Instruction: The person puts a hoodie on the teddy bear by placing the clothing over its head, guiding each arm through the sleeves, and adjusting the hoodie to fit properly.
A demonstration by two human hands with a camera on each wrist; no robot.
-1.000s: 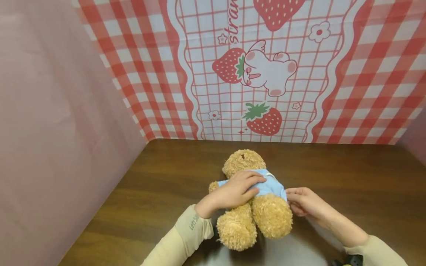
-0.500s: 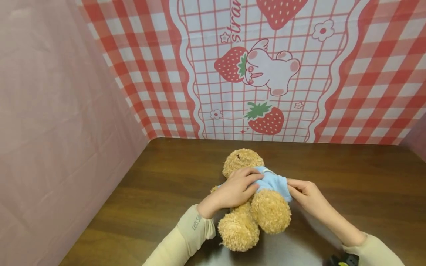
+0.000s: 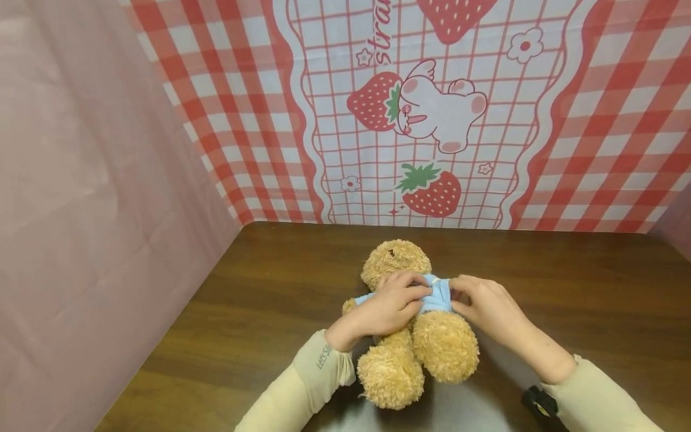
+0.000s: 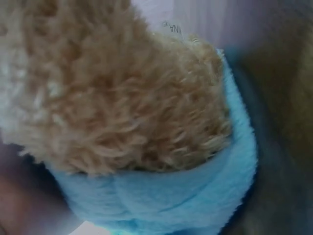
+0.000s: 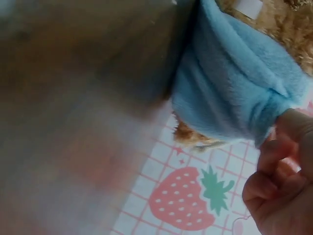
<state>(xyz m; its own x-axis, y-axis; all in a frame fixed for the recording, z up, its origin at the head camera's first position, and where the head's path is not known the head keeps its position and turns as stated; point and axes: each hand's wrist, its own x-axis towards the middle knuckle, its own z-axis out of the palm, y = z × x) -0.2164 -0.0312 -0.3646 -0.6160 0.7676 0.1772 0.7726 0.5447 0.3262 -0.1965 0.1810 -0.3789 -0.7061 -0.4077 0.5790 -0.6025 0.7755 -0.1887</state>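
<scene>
A light-brown teddy bear (image 3: 445, 347) in a light-blue shirt (image 3: 439, 295) lies on its back on the brown table, head away from me. My left hand (image 3: 391, 305) rests across the bear's belly and covers part of the shirt. At the bear's right side in the head view, my right hand (image 3: 488, 303) pinches the shirt's edge between thumb and fingers. The right wrist view shows the blue cloth (image 5: 234, 83) bunched at those fingertips (image 5: 293, 122). Up close in the left wrist view are the bear's fur (image 4: 137, 103) and the shirt's hem (image 4: 161, 191).
The dark wooden table (image 3: 259, 306) spreads around the bear. Behind it rises a red-and-white checked cloth (image 3: 237, 120) printed with strawberries. A pink curtain (image 3: 102, 198) stands along the left. A black strap (image 3: 540, 401) is on my right wrist.
My right hand first took hold of the shirt's edge and drew it outward, then moved inward and up toward the bear's chest with it. My left hand has stayed on the belly.
</scene>
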